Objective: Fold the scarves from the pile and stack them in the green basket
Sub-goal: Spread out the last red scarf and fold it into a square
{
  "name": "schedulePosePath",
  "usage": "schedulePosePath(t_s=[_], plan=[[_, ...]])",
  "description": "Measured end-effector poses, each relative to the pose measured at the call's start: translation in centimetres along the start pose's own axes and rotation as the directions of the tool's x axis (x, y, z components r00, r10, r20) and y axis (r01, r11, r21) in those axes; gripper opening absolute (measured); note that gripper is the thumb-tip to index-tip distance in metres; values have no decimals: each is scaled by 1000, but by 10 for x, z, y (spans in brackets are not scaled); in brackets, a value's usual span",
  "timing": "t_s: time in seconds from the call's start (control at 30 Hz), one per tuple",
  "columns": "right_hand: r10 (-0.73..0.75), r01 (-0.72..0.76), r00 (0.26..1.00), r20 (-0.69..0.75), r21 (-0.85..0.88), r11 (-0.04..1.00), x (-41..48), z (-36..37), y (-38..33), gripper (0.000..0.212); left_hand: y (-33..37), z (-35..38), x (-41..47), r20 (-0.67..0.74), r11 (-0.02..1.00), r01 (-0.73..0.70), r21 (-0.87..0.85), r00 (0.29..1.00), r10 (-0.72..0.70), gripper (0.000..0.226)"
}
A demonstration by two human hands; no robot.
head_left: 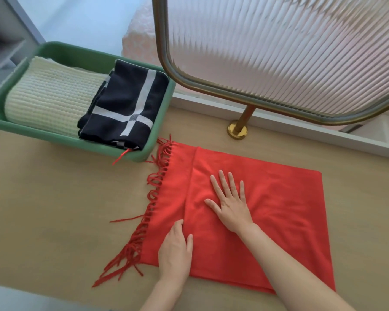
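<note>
A red scarf (285, 212) lies partly folded and flat on the wooden table, its fringe (153, 198) trailing off the left edge. My right hand (230, 203) presses flat on the upper layer, fingers spread. My left hand (175, 250) rests on the scarf's near left part, fingertips at the edge of the folded layer. The green basket (160, 135) stands at the back left. It holds a folded cream knitted scarf (50, 99) and a folded black scarf with white stripes (126, 106).
A ribbed glass screen in a brass frame (279, 52) stands on a brass foot (237, 131) behind the scarf. One red fringe strand (120, 157) hangs over the basket's front rim. The table's near edge (43, 288) runs along the bottom left.
</note>
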State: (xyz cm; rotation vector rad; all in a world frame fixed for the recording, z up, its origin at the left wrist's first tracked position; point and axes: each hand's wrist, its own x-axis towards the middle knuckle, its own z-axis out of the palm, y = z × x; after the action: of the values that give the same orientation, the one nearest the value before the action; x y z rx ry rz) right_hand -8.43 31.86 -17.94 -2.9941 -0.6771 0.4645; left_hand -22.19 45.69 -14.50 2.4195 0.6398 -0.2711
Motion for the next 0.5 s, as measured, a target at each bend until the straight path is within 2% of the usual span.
schedulePosePath(t_s=[0.2,0.3,0.37,0.43,0.5], plan=[[41,-41,999,18,-2,999,-43,1,82,78,45,50,-28,61,978,-198,-64,978,202,63],[62,-64,997,49,54,996,-61,-6,111,85,63,57,-40,119,971,-166,-170,975,188,56],[73,-78,996,53,109,991,-67,-12,118,83,71,63,-42,125,962,-79,-263,985,115,46],[87,-94,995,42,193,977,-65,-18,116,78,72,66,-41,129,952,-26,-305,989,69,41],[126,-106,991,-44,315,943,-58,-23,110,65,71,63,-38,124,938,11,-345,992,34,36]])
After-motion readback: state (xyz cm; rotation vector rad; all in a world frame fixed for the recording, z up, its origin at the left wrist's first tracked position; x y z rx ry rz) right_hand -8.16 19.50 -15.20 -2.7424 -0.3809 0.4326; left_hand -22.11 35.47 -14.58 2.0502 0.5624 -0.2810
